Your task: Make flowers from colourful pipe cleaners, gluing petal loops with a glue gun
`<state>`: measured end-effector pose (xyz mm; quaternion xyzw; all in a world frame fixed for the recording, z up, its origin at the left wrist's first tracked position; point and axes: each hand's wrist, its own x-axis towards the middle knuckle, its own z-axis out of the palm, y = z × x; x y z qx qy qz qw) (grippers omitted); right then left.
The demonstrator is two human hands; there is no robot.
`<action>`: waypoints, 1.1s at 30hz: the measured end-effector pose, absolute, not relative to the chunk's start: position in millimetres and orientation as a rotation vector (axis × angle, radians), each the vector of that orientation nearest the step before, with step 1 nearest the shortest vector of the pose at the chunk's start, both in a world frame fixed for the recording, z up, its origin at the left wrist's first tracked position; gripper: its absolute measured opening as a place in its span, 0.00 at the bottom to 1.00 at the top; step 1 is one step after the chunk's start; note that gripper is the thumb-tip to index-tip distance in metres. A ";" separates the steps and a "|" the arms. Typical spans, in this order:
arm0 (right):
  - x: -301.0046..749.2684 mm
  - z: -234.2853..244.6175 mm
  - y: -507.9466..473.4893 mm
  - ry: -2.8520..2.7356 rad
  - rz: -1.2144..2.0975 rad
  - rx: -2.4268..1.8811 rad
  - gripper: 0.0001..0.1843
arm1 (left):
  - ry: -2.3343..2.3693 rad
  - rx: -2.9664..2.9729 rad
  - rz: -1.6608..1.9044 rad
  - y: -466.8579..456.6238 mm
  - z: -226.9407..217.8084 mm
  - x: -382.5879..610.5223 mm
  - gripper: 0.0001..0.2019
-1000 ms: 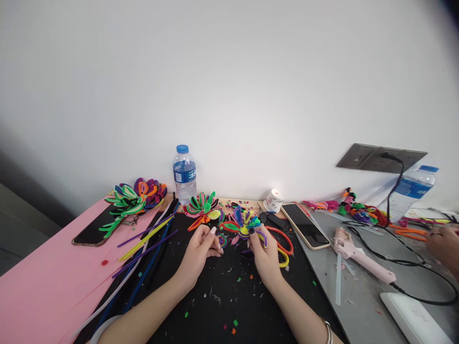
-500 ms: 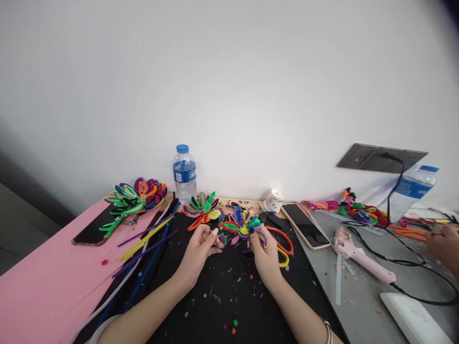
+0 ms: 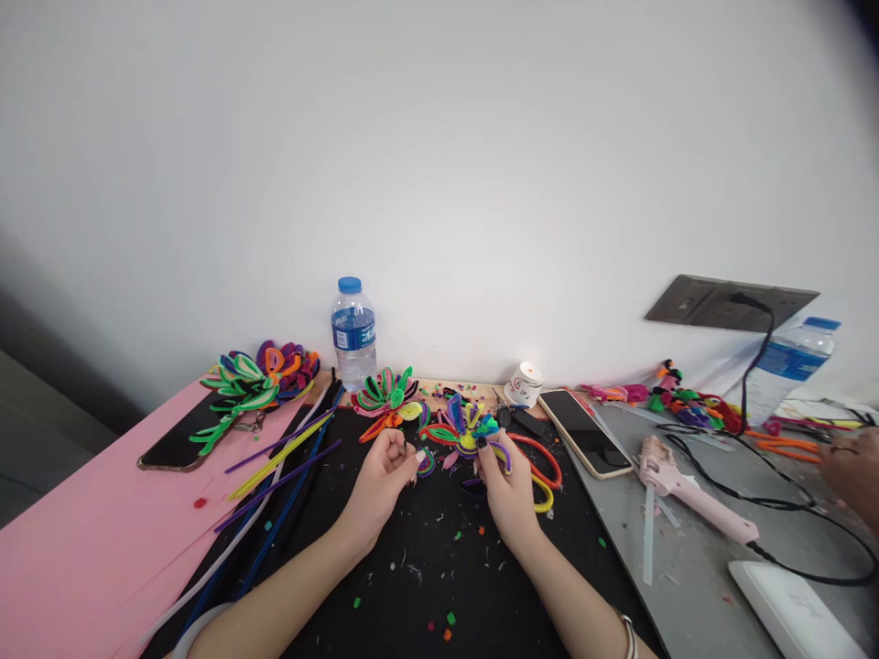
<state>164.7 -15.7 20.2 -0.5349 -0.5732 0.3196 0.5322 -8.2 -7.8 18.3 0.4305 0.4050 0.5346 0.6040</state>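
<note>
My right hand [image 3: 506, 485] pinches a multicoloured pipe-cleaner flower [image 3: 468, 430] with blue, purple, green, red and yellow loops, held just over the black mat [image 3: 412, 586]. To its left my left hand [image 3: 381, 480] is closed, thumb pressed to the curled fingers; whatever is between them is too small to make out. A small coiled pipe-cleaner disc [image 3: 426, 464] shows right beside the left thumb. Behind the hands lies another pipe-cleaner flower [image 3: 388, 394] in green, pink and orange. Red and yellow pipe-cleaner loops [image 3: 542, 458] extend past my right hand.
On the left, pipe cleaners [image 3: 278, 458] and a looped bunch [image 3: 275, 375] lie by a dark phone [image 3: 175, 439]. A water bottle [image 3: 353, 334] and paper cup [image 3: 524, 384] stand by the wall. Rightward are a phone [image 3: 583, 435], corded glue gun [image 3: 693, 494] and another person's hand [image 3: 855, 467].
My left thumb has shifted slightly to the right and down, towards the coiled disc. My right hand and the flower stay almost still.
</note>
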 end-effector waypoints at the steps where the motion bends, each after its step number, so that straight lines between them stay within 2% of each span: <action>1: 164.6 20.3 -15.8 -1.367 0.764 -1.274 0.10 | 0.935 0.996 1.239 -8.1 18.5 -8.4 0.11; 8: 164.3 19.9 -15.4 -1.362 0.761 -1.269 0.11 | 0.938 1.022 1.217 -9.3 20.0 -9.7 0.07; 16: 164.1 22.7 -15.7 -1.368 0.760 -1.274 0.10 | 0.960 1.045 1.201 -9.7 22.9 -8.7 0.10; 27: 164.5 22.1 -15.8 -1.393 0.732 -1.295 0.11 | 1.038 1.079 1.182 -10.6 27.7 -9.2 0.08; 33: 165.0 21.4 -15.3 -1.390 0.726 -1.297 0.11 | 1.045 1.111 1.195 -10.4 28.7 -9.5 0.10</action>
